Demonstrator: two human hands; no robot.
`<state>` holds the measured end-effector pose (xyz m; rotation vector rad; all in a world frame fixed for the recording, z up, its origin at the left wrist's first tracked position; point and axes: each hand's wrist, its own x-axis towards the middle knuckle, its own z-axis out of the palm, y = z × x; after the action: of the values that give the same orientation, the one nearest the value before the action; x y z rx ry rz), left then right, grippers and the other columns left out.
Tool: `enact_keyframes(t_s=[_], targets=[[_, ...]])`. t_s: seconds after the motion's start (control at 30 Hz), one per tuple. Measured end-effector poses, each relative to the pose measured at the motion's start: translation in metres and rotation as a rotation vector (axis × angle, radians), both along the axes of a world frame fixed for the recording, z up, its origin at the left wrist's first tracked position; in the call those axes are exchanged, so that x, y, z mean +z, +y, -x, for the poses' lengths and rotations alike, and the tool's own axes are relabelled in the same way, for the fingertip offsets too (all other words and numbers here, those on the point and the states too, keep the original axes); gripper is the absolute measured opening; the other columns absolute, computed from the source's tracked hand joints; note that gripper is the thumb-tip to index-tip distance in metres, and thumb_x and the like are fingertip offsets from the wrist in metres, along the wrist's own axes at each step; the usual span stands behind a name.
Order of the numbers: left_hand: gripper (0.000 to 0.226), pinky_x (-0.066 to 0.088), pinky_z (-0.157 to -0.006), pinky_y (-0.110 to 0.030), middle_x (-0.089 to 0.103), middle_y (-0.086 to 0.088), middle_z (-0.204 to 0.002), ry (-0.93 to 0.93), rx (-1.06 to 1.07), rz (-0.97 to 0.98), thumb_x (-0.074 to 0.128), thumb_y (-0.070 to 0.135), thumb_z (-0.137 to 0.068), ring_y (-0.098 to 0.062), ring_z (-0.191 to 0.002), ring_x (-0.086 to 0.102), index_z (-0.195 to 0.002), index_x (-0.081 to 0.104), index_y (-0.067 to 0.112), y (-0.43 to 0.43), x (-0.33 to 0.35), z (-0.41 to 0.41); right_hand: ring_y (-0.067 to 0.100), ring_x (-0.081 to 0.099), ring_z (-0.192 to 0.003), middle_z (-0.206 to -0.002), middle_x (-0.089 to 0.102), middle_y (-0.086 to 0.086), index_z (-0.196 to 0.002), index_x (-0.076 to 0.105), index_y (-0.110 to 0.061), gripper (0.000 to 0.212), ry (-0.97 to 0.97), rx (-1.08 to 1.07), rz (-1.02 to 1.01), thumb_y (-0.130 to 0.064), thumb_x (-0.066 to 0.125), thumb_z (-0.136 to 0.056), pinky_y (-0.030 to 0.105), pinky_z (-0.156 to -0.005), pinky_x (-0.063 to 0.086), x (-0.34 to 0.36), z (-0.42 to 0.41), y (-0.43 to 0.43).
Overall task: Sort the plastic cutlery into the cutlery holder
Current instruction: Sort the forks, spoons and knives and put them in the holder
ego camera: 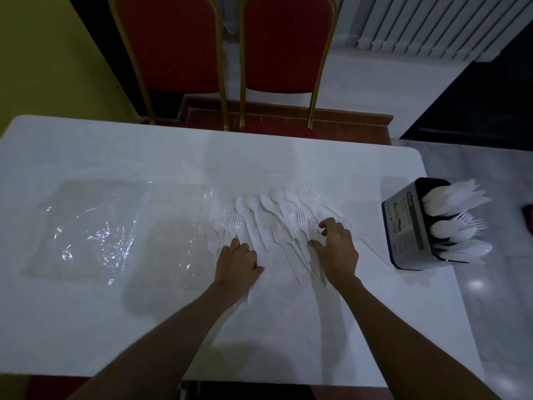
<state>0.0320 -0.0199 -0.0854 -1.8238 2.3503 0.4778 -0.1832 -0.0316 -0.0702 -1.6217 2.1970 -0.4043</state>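
Table (288, 327), near-centre: L hand (238, 262) fingers curled over fork handles, grip cannot be told, R hand (334, 249) fingers spread wide, tips on loose plastic cutlery (268, 215); cutlery holder (403, 223), part-filled, at right edge; clear bag (115, 226) left; red chairs (225, 47) beyond far edge.

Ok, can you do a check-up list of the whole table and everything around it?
Surface: white table, dimly lit.
Job's things: loose forks and spoons spread mid-table; dark cutlery holder at the right edge, already part filled.
Clutter: crumpled clear plastic bag on the left.
Hands: left hand and right hand both on the loose cutlery, fingers curled; grip unclear.
Cables: nothing seen.
Surroundings: two red chairs behind the table, white radiator beyond.
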Motion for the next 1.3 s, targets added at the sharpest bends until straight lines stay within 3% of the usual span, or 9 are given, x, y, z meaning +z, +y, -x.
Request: enact_keyframes(t_s=[0.27, 0.4, 0.53, 0.7, 0.8, 0.9, 1.0, 1.13, 1.3], targets=[[0.018, 0.043, -0.065, -0.03, 0.061, -0.002, -0.085, 0.16, -0.093, 0.137, 0.072, 0.03, -0.076, -0.021, -0.084, 0.054, -0.083, 0.064, 0.014, 0.002, -0.003, 0.006, 0.018, 0.056, -0.101, -0.108, 0.063, -0.001, -0.116, 0.068, -0.026, 0.028, 0.001, 0.23, -0.065, -0.035, 0.063, -0.09, 0.026, -0.068, 0.045, -0.005, -0.021, 0.002], [0.037, 0.049, -0.076, -0.035, 0.059, -0.004, -0.124, 0.229, -0.286, 0.148, 0.063, 0.025, -0.082, -0.027, -0.107, 0.055, -0.117, 0.06, 0.016, 0.002, -0.01, 0.011, 0.02, 0.061, -0.09, -0.103, 0.066, 0.003, -0.11, 0.067, -0.018, 0.02, 0.014, 0.144, -0.011, -0.026, 0.054, -0.096, 0.035, -0.071, 0.056, -0.007, -0.019, 0.002], [0.055, 0.042, -0.093, -0.042, 0.027, 0.001, -0.156, 0.099, -0.451, 0.066, 0.05, 0.032, -0.093, -0.032, -0.131, 0.037, -0.145, 0.033, 0.028, 0.007, -0.016, 0.009, 0.02, 0.062, -0.088, -0.104, 0.064, 0.002, -0.103, 0.066, -0.015, 0.017, 0.063, 0.087, -0.083, -0.027, 0.06, -0.093, 0.034, -0.068, 0.055, -0.008, -0.011, 0.001], [0.059, 0.052, -0.079, -0.034, 0.048, 0.003, -0.143, 0.055, -0.486, 0.197, 0.065, 0.04, -0.079, -0.028, -0.116, 0.056, -0.135, 0.048, 0.028, 0.012, -0.022, -0.002, 0.019, 0.064, -0.079, -0.093, 0.067, -0.001, -0.091, 0.071, -0.015, 0.015, 0.07, 0.053, -0.154, -0.029, 0.065, -0.089, 0.032, -0.069, 0.056, -0.004, -0.012, -0.007], [0.046, 0.051, -0.083, -0.034, 0.05, 0.001, -0.142, 0.1, -0.466, 0.227, 0.053, 0.036, -0.086, -0.027, -0.12, 0.055, -0.131, 0.053, 0.027, 0.015, -0.021, -0.008, 0.017, 0.06, -0.063, -0.072, 0.064, 0.0, -0.072, 0.067, -0.014, 0.02, 0.074, 0.019, -0.242, -0.024, 0.062, -0.089, 0.025, -0.059, 0.051, -0.003, -0.016, -0.012], [0.039, 0.051, -0.085, -0.032, 0.058, 0.0, -0.131, 0.177, -0.366, 0.252, 0.038, 0.031, -0.088, -0.024, -0.118, 0.055, -0.119, 0.062, 0.024, 0.018, -0.019, -0.012, 0.013, 0.048, -0.05, -0.056, 0.05, -0.002, -0.061, 0.057, -0.015, 0.024, -0.056, -0.087, -0.3, -0.019, 0.064, -0.084, 0.02, -0.05, 0.033, -0.002, -0.015, -0.015], [0.025, 0.054, -0.079, -0.037, 0.062, -0.002, -0.109, 0.299, -0.127, 0.255, 0.046, 0.019, -0.087, -0.02, -0.103, 0.051, -0.104, 0.065, 0.017, 0.016, -0.013, -0.016, 0.011, 0.04, -0.044, -0.047, 0.04, -0.004, -0.054, 0.049, -0.017, 0.032, -0.161, -0.111, -0.329, -0.019, 0.067, -0.08, 0.019, -0.049, 0.029, -0.002, -0.012, -0.016], [0.019, 0.051, -0.072, -0.039, 0.054, -0.012, -0.094, 0.333, 0.363, 0.262, 0.069, 0.005, -0.08, -0.029, -0.085, 0.052, -0.094, 0.057, 0.004, 0.015, 0.0, -0.022, 0.013, 0.049, -0.053, -0.057, 0.052, -0.001, -0.066, 0.06, -0.014, 0.018, -0.247, -0.11, -0.307, -0.022, 0.066, -0.081, 0.026, -0.055, 0.039, -0.003, -0.007, -0.014], [0.024, 0.041, -0.076, -0.026, 0.051, -0.006, -0.092, 0.409, 0.646, 0.016, 0.068, 0.026, -0.084, -0.022, -0.089, 0.051, -0.094, 0.059, 0.006, 0.005, 0.0, -0.03, 0.018, 0.062, -0.066, -0.077, 0.064, 0.001, -0.088, 0.061, -0.011, 0.008, -0.471, -0.209, -0.177, -0.015, 0.067, -0.084, 0.038, -0.066, 0.06, 0.004, 0.003, -0.011]])
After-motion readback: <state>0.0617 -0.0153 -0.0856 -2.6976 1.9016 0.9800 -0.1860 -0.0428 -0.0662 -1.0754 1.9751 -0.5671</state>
